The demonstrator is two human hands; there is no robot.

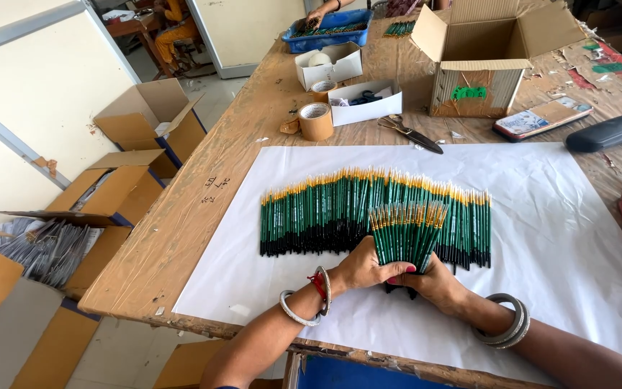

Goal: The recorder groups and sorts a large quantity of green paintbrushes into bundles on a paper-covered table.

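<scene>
Hiding bundle [406,234] ends: both hands [397,277]

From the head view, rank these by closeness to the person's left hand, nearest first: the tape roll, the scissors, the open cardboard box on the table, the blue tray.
1. Scissors, beyond the left hand, just past the white paper's far edge.
2. Tape roll, far side, slightly left; close to the scissors' distance, so this order is tentative.
3. Open cardboard box, farther back, to the right.
4. Blue tray, at the table's far end.
</scene>
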